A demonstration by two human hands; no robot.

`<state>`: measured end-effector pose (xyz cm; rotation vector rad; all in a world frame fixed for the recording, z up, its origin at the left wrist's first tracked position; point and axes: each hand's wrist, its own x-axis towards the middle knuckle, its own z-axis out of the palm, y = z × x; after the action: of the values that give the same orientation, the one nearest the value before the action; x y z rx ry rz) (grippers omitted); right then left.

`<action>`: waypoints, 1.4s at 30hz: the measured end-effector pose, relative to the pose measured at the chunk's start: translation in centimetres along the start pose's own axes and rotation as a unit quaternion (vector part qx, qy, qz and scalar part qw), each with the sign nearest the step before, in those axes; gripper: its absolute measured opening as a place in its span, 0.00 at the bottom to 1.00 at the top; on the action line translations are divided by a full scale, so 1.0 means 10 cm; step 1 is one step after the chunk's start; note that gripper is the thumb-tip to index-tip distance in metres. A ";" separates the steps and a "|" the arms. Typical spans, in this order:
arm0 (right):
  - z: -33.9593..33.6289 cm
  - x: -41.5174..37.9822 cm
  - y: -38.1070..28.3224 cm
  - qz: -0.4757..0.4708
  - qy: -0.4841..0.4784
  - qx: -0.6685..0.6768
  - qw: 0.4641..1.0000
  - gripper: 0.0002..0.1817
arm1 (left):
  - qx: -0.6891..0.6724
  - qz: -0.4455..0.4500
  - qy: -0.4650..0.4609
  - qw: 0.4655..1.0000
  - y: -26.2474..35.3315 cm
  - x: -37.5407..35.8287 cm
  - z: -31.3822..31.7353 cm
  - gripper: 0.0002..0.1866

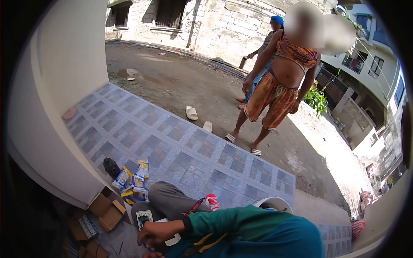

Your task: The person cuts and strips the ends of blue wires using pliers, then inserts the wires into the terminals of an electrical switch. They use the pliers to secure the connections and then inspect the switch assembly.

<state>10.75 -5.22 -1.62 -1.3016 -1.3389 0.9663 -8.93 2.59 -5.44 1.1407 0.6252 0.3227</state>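
Note:
My right hand (160, 232), in a dark-cuffed green sleeve, reaches in from the right with its fingers curled and pinched downward. Just below it, at the bottom edge, part of my left hand (153, 254) shows with bent fingers. Between the two is a small blue piece (149, 248), too small to name. A white electrical outlet plate (144, 217) with a green inner part rests by my leg, above my right hand. Beside that hand lies a white flat piece (173, 240). Pliers with yellow handles (211, 243) lie on my lap.
Yellow-and-blue packets (134, 179) and a black bag (112, 167) lie on the tiled floor (189, 170). Open cardboard boxes (106, 211) stand at lower left. A white bucket (275, 203) is at my right. Two people (275, 86) stand outside near slippers (192, 113).

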 end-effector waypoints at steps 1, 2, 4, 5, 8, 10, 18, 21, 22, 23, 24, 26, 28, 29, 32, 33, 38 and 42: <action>0.01 0.00 -0.01 -0.001 -0.001 -0.001 1.000 0.15 | -0.016 -0.016 -0.004 1.000 0.02 -0.01 0.01 0.12; 0.03 0.00 -0.01 0.015 0.016 0.013 1.000 0.14 | -0.016 -0.015 -0.003 1.000 0.03 -0.01 0.01 0.12; 0.07 -0.01 0.01 0.031 0.034 0.023 0.999 0.13 | -0.019 -0.025 -0.002 1.000 0.03 0.00 0.03 0.14; 0.09 0.00 0.02 0.030 0.049 0.027 0.998 0.13 | -0.019 -0.024 -0.002 1.000 0.03 0.01 0.03 0.14; 0.12 -0.01 0.04 0.029 0.067 0.031 0.997 0.13 | -0.013 -0.014 -0.002 1.000 -0.02 0.02 0.01 0.14; 0.12 -0.01 0.04 0.029 0.071 0.030 0.997 0.13 | -0.004 -0.008 -0.002 1.000 -0.05 0.02 0.00 0.15; 0.14 -0.03 0.07 0.025 0.078 0.015 0.997 0.16 | -0.007 -0.017 0.007 1.000 0.01 -0.02 0.07 0.14; 0.18 -0.03 0.09 0.017 0.097 0.031 0.995 0.16 | -0.003 -0.023 0.009 1.000 0.02 -0.02 0.07 0.14; 0.18 -0.03 0.09 0.017 0.097 0.031 0.995 0.16 | -0.001 -0.024 0.009 1.000 0.01 -0.02 0.07 0.14; 0.19 -0.04 0.10 0.015 0.100 0.031 0.994 0.16 | -0.001 -0.024 0.010 1.000 0.01 -0.02 0.07 0.14; 0.19 -0.04 0.09 0.013 0.104 0.030 0.994 0.15 | -0.004 -0.022 0.007 1.000 0.00 -0.02 0.06 0.14; 0.20 -0.04 0.09 0.011 0.105 0.031 0.994 0.15 | -0.007 -0.020 0.004 1.000 -0.02 -0.01 0.05 0.14; 0.21 -0.04 0.09 0.008 0.107 0.032 0.994 0.15 | -0.021 -0.013 -0.001 1.000 -0.06 -0.01 0.03 0.14; 0.22 -0.04 0.09 0.009 0.108 0.033 0.994 0.15 | -0.021 -0.013 0.000 1.000 -0.06 -0.01 0.02 0.14; 0.21 -0.05 0.06 0.016 0.104 0.034 0.994 0.15 | -0.022 -0.007 -0.005 1.000 -0.07 -0.01 0.01 0.14; 0.21 -0.05 0.05 0.022 0.100 0.032 0.994 0.16 | -0.024 -0.012 -0.002 1.000 -0.07 -0.01 0.02 0.14; 0.25 -0.05 0.11 -0.007 0.116 0.020 0.993 0.17 | -0.038 -0.020 0.010 0.999 -0.02 -0.03 0.08 0.15; 0.26 -0.07 0.07 0.010 0.121 0.028 0.992 0.18 | -0.034 -0.019 0.006 0.999 0.00 -0.04 0.09 0.14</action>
<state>8.34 -5.55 -2.88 -1.3450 -1.1077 0.8248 -8.71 1.71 -5.11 1.0615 0.6409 0.3153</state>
